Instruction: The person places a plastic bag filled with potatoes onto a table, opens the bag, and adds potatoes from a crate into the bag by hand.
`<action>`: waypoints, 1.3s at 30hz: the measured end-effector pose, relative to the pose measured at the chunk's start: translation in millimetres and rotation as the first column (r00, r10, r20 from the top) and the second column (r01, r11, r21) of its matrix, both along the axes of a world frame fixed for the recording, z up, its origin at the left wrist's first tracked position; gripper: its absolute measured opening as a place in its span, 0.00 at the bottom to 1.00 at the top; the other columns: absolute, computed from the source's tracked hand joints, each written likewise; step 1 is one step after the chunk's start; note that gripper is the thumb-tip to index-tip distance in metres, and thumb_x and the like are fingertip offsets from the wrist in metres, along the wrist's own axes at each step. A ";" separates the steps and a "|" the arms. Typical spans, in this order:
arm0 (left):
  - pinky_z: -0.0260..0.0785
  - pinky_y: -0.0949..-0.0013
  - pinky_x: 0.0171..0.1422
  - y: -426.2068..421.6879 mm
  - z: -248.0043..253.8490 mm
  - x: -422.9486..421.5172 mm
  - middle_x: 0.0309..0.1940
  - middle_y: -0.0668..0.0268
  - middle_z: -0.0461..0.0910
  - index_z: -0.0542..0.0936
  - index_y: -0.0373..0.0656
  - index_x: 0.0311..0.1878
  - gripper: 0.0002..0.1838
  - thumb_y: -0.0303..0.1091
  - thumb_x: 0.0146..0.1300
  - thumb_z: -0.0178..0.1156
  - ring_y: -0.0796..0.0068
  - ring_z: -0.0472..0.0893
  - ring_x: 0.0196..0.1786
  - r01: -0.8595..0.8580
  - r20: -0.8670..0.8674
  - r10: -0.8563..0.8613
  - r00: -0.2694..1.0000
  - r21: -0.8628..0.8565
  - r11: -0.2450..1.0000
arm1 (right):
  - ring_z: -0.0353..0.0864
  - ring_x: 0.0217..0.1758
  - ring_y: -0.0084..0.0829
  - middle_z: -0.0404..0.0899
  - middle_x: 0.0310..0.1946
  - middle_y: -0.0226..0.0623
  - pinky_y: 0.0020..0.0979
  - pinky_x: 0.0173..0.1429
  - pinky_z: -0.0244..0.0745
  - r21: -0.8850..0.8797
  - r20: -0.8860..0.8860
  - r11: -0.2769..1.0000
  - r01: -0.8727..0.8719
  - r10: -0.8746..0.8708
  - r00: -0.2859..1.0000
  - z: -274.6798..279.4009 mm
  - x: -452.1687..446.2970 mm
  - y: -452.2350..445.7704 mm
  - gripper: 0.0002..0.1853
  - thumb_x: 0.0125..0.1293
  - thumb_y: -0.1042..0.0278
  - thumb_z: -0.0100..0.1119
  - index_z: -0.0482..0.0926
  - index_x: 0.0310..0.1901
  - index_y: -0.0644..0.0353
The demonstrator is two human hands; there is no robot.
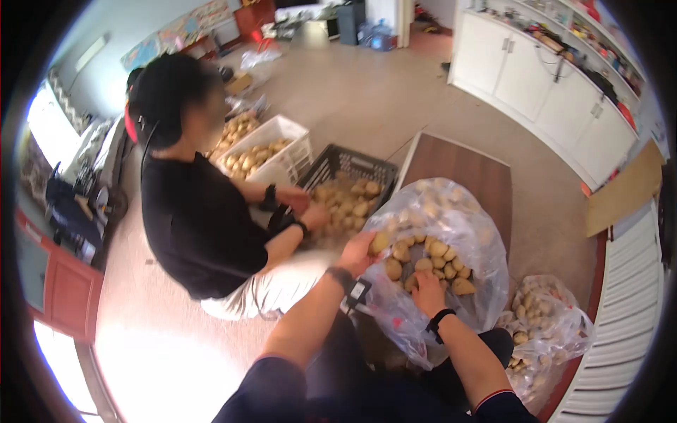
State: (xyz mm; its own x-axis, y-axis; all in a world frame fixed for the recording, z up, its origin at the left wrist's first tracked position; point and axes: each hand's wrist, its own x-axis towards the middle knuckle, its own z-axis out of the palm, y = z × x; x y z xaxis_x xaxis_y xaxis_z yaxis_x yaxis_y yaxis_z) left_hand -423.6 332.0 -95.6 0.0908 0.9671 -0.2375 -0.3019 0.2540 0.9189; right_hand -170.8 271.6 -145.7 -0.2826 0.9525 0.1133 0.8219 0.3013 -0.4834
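My left hand [358,255] is closed around a potato [379,243] at the left rim of a large clear plastic bag [486,261]. Inside the bag's open mouth, my right hand [429,295] has its bent fingers on a potato [423,265]; its fingertips are partly hidden. More potatoes [448,262] lie around that hand in the bag. Dark bands sit on both my wrists.
A co-worker [201,218] sits at my left, hands over a black crate [360,166] of potatoes. Beyond stands a white crate [293,130] with potatoes. A brown board [458,162] lies under my bag. Another potato bag [553,324] is at my right.
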 end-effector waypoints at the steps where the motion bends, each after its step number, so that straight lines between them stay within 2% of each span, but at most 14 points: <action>1: 0.75 0.65 0.36 -1.0 0.2 -3.1 0.39 0.62 0.79 0.74 0.42 0.53 0.16 0.43 0.71 0.55 0.66 0.80 0.35 -0.027 0.047 0.029 0.998 -0.032 0.999 | 0.72 0.58 0.50 0.74 0.53 0.47 0.46 0.62 0.69 -0.019 0.023 0.999 -0.027 0.027 0.999 -3.2 1.1 -0.1 0.19 0.55 0.72 0.62 0.78 0.51 0.57; 8: 0.78 0.60 0.40 2.8 -12.2 -23.7 0.43 0.60 0.77 0.74 0.40 0.52 0.14 0.38 0.70 0.53 0.63 0.80 0.42 -0.366 0.169 0.395 0.903 -0.180 0.913 | 0.72 0.55 0.50 0.74 0.51 0.44 0.46 0.58 0.71 0.026 0.148 0.984 -0.174 0.168 0.975 10.7 -2.3 -9.9 0.19 0.55 0.73 0.60 0.77 0.50 0.58; 10: 0.77 0.60 0.47 3.1 -36.1 -38.4 0.47 0.58 0.77 0.75 0.39 0.53 0.18 0.34 0.62 0.61 0.61 0.79 0.47 -0.301 -0.297 0.363 0.883 0.237 0.924 | 0.72 0.55 0.50 0.73 0.52 0.44 0.46 0.57 0.72 0.007 0.215 0.990 -0.142 0.137 0.967 20.5 -2.6 -11.6 0.20 0.54 0.71 0.62 0.76 0.50 0.58; 12: 0.77 0.60 0.53 7.2 -58.4 -52.2 0.51 0.55 0.77 0.75 0.37 0.55 0.23 0.31 0.55 0.69 0.60 0.78 0.52 0.014 -0.777 0.527 0.345 0.566 0.824 | 0.72 0.55 0.50 0.72 0.52 0.44 0.46 0.56 0.73 0.037 0.268 0.991 -0.126 0.111 0.957 29.1 -6.1 -13.0 0.21 0.53 0.70 0.65 0.76 0.51 0.58; 13: 0.78 0.59 0.51 15.9 -89.5 -58.1 0.52 0.56 0.76 0.73 0.38 0.57 0.23 0.33 0.60 0.65 0.60 0.77 0.52 -0.129 -0.673 0.474 0.567 0.496 0.859 | 0.73 0.55 0.49 0.71 0.52 0.44 0.46 0.56 0.73 -0.016 0.274 0.996 -0.092 0.093 0.957 30.0 -7.9 -15.1 0.24 0.53 0.69 0.66 0.74 0.54 0.58; 15: 0.78 0.58 0.49 21.1 -85.0 -58.1 0.53 0.57 0.75 0.71 0.39 0.60 0.23 0.36 0.64 0.62 0.60 0.76 0.52 -0.242 -0.514 0.420 0.748 0.379 0.893 | 0.75 0.54 0.47 0.71 0.50 0.43 0.46 0.53 0.75 -0.095 0.286 0.994 -0.054 0.079 0.955 32.8 -11.8 -19.2 0.29 0.54 0.66 0.70 0.71 0.57 0.57; 16: 0.79 0.58 0.47 15.7 -46.7 -51.4 0.54 0.58 0.73 0.70 0.40 0.62 0.23 0.37 0.66 0.60 0.59 0.76 0.52 -0.479 -0.149 0.478 0.865 0.031 0.877 | 0.75 0.54 0.47 0.71 0.50 0.43 0.46 0.53 0.75 -0.094 0.280 0.994 -0.053 0.077 0.957 33.1 -12.6 -19.6 0.29 0.54 0.66 0.70 0.71 0.57 0.57; 17: 0.79 0.59 0.46 13.1 -28.1 -47.9 0.55 0.58 0.71 0.68 0.41 0.64 0.23 0.38 0.69 0.57 0.58 0.75 0.52 -0.502 0.208 0.601 0.772 -0.381 0.776 | 0.76 0.53 0.48 0.70 0.52 0.46 0.46 0.53 0.75 -0.136 0.301 0.990 -0.036 0.076 0.951 33.4 -12.6 -20.5 0.30 0.54 0.65 0.70 0.70 0.58 0.58; 24: 0.80 0.59 0.46 18.5 -33.4 -44.7 0.57 0.56 0.69 0.66 0.41 0.64 0.24 0.34 0.68 0.58 0.57 0.74 0.53 -0.527 0.186 0.626 0.758 -0.392 0.754 | 0.82 0.49 0.53 0.59 0.67 0.66 0.47 0.49 0.80 -0.209 0.375 0.977 0.037 0.045 0.926 16.1 -10.5 -28.8 0.29 0.55 0.60 0.70 0.69 0.55 0.62; 29: 0.80 0.58 0.47 19.9 -32.1 -44.1 0.58 0.56 0.69 0.68 0.41 0.63 0.24 0.33 0.66 0.60 0.56 0.74 0.54 -0.559 0.169 0.640 0.750 -0.357 0.749 | 0.82 0.47 0.53 0.60 0.67 0.65 0.48 0.47 0.80 -0.179 0.366 0.984 0.021 0.047 0.930 10.4 -8.7 -30.3 0.29 0.55 0.60 0.69 0.69 0.54 0.61; 31: 0.80 0.58 0.47 41.6 -106.8 -61.0 0.56 0.56 0.70 0.69 0.41 0.61 0.23 0.32 0.65 0.61 0.57 0.75 0.54 -0.553 0.126 0.576 0.807 -0.179 0.814 | 0.82 0.48 0.53 0.60 0.67 0.64 0.48 0.48 0.80 -0.170 0.367 0.985 0.022 0.043 0.929 13.9 -10.5 -30.1 0.28 0.54 0.60 0.69 0.69 0.54 0.61; 33: 0.80 0.57 0.46 34.1 -103.3 -60.7 0.54 0.57 0.72 0.70 0.41 0.60 0.22 0.31 0.64 0.61 0.58 0.75 0.53 -0.516 0.067 0.515 0.854 -0.009 0.857 | 0.81 0.49 0.53 0.64 0.64 0.59 0.48 0.48 0.79 -0.175 0.333 0.984 0.020 0.040 0.942 15.0 -7.8 -35.1 0.27 0.54 0.61 0.70 0.69 0.52 0.61; 38: 0.78 0.62 0.52 25.5 -52.4 -55.5 0.52 0.52 0.76 0.75 0.39 0.57 0.22 0.30 0.59 0.67 0.58 0.78 0.55 -0.632 0.246 0.700 0.670 -0.306 0.712 | 0.80 0.48 0.54 0.71 0.53 0.56 0.49 0.49 0.76 -0.146 0.229 0.988 -0.046 0.079 0.970 -16.0 9.2 -29.2 0.22 0.55 0.68 0.64 0.70 0.51 0.62; 39: 0.77 0.63 0.53 29.7 -84.6 -58.0 0.53 0.51 0.75 0.75 0.38 0.56 0.22 0.31 0.59 0.67 0.58 0.78 0.55 -0.624 0.044 0.632 0.774 -0.118 0.772 | 0.79 0.47 0.55 0.73 0.48 0.56 0.49 0.50 0.75 -0.050 0.187 0.995 -0.084 0.092 0.978 -28.9 15.0 -31.8 0.20 0.55 0.70 0.61 0.71 0.50 0.63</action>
